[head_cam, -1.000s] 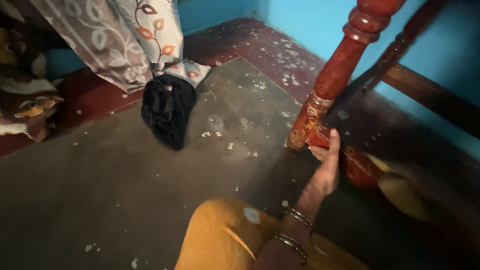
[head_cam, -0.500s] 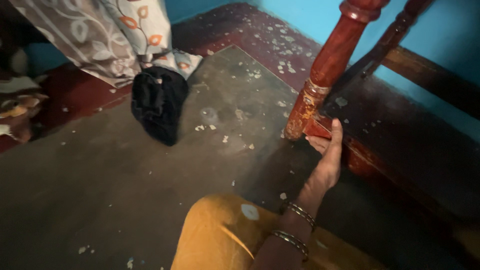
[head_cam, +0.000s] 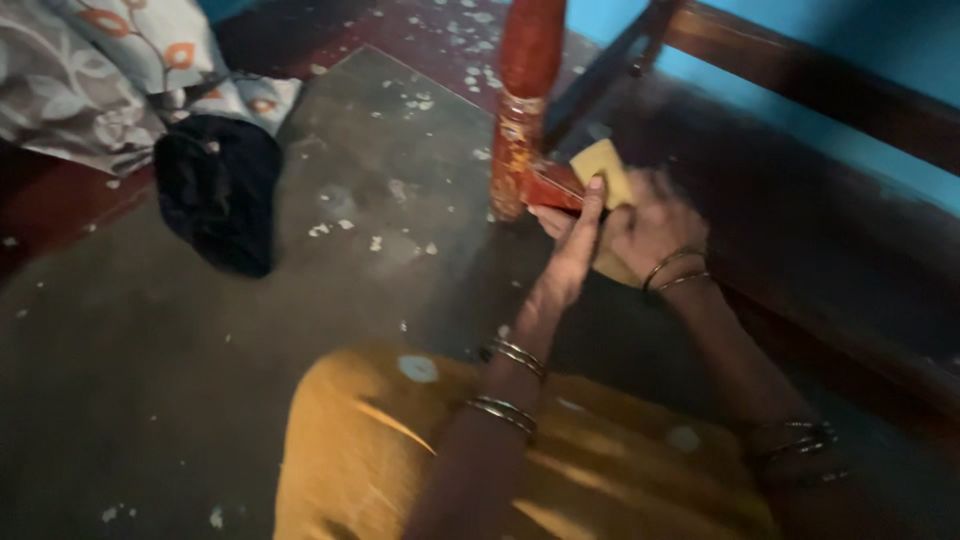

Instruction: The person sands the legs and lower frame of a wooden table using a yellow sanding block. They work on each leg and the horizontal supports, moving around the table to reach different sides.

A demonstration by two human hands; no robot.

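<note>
Right hand (head_cam: 650,228) now enters at centre-right, gripping a yellow pad (head_cam: 603,168) beside the left hand (head_cam: 572,232), which lies flat, fingers straight, at the red turned bed leg (head_cam: 520,120).

Home bedroom (carved bed leg (head_cam: 524,110))

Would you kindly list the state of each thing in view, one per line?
Left hand: open, flat against the base of the red furniture leg.
Right hand: blurred, holding a yellow cloth by the leg.
Red furniture leg: upright on the floor.
Black cloth: crumpled on the floor.
Patterned fabric: lying bunched up.
</note>
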